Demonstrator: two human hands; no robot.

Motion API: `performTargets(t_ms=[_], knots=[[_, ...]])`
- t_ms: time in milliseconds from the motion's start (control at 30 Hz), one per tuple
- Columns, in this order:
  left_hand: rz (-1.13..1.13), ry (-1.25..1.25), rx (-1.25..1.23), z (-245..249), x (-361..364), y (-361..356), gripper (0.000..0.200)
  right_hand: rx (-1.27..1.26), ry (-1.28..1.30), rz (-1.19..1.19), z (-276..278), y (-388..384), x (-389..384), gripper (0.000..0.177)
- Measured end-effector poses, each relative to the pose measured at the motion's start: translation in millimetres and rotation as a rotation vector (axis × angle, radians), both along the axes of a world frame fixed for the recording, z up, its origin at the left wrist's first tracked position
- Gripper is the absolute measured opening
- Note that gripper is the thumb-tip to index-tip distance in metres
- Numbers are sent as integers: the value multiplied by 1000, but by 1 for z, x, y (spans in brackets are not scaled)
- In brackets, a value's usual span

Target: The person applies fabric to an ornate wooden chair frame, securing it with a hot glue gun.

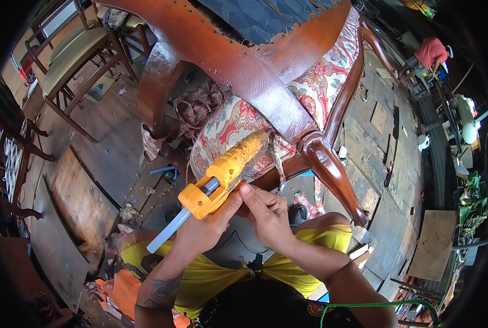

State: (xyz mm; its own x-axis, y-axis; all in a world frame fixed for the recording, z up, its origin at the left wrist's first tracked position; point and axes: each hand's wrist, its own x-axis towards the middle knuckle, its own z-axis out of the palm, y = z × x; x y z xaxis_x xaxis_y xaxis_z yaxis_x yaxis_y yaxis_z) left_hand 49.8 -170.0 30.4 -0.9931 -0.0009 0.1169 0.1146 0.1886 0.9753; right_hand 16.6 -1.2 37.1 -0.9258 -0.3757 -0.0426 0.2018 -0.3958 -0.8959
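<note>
A yellow hot glue gun (230,164) rests in my left hand (208,224), whose fingers wrap round its handle from below. Out of the gun's back end sticks a translucent glue stick (169,230), slanting down to the left. Its stained front end overlaps the floral fabric (222,128) of an upturned chair. Right beside my left fingers, my right hand (268,216) is closed in a pinch, thumb uppermost; I cannot tell what is between its fingertips. Above both hands is the chair's glossy brown wooden frame (277,106), with a curved leg (334,177) pointing toward me on the right.
Dark patterned cloth (260,19) covers part of the chair's underside. Other chairs (77,57) stand at the left. Loose boards (85,191) lie over the floor. An orange cloth (126,292) is by my left leg. A person in a red shirt (433,52) bends at the far right.
</note>
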Motion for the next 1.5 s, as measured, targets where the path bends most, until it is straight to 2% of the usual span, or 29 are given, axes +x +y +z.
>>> performTargets(t_ms=[567, 667, 733, 867, 967, 1033, 1233, 1333, 1500], knots=[[-12, 39, -68, -3, 3, 0, 29, 14, -28, -12, -5, 2, 2, 36], [-17, 17, -63, 5, 3, 1, 30, 29, -4, 7, -8, 6, 2, 36], [-46, -137, -183, 22, 3, 3, 28, 50, 6, 41, -12, 9, 1, 34], [-52, -157, -186, 25, 3, 1, 24, 47, 17, 48, -13, 9, 2, 34], [-56, -142, -195, 21, 2, -1, 22, 29, 26, 32, -12, 8, 2, 33], [-69, 64, -177, 9, 1, -6, 33, 45, 7, 30, -11, 7, 2, 33], [-86, 55, -259, 26, -4, -9, 33, 19, 13, 45, -7, 5, 1, 33], [-61, 0, -181, 31, -6, -10, 33, -40, -2, 60, -6, 5, 2, 34], [-81, 4, -191, 36, -11, -17, 33, -33, -4, 53, 0, 2, 2, 33]])
